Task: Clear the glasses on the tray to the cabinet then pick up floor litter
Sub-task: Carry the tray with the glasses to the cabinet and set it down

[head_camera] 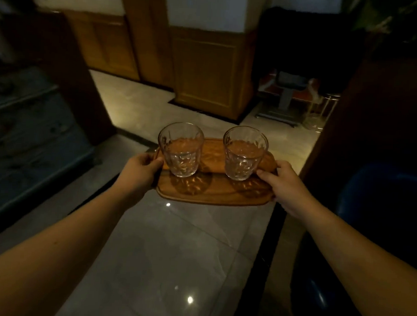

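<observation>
A wooden tray (213, 191) is held level above the glossy floor, out in front of me. Two clear patterned glasses stand upright on it: one on the left (181, 149) and one on the right (244, 152). My left hand (140, 171) grips the tray's left edge, thumb on top near the left glass. Gripping the right edge is my right hand (285, 187), its thumb pointing toward the right glass. Both glasses look empty.
A wood-panelled pillar base (206, 71) stands ahead on the tiled floor (174, 252). A dark cabinet or counter (37, 126) runs along the left. A blue chair (379, 213) sits at the right, and a metal stand (286, 101) lies beyond it.
</observation>
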